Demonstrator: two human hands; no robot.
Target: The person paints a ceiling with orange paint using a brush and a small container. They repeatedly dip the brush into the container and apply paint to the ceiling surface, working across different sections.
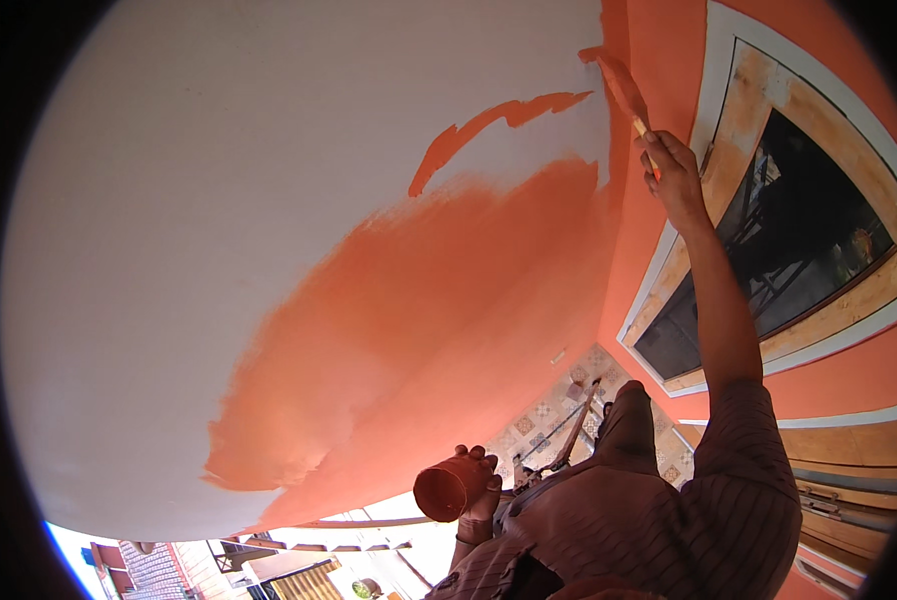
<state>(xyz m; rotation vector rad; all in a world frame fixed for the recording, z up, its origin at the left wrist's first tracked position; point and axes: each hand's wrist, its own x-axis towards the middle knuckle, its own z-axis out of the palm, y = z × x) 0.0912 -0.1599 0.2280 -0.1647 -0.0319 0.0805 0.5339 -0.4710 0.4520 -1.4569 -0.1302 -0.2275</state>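
Observation:
My right hand (pixel 674 175) is raised high at the upper right, closed around the pale handle of a paintbrush (pixel 624 88). Orange paint coats the brush head, whose tip meets the wall near the corner. Lower down, my left hand (pixel 484 485) grips a round paint pot (pixel 443 492), its inside stained reddish orange. The pale wall (pixel 219 180) carries a broad patch of orange paint (pixel 429 290). Above that patch runs a separate curved orange stroke (pixel 499 120), with unpainted wall between them.
On the right, an orange wall (pixel 659 60) holds a wood-framed window (pixel 799 220) with white trim. Far below are patterned floor tiles (pixel 539 412) and a long pole-like object (pixel 579 425). Wooden slatted shutters or a door (pixel 849 460) stand at the lower right.

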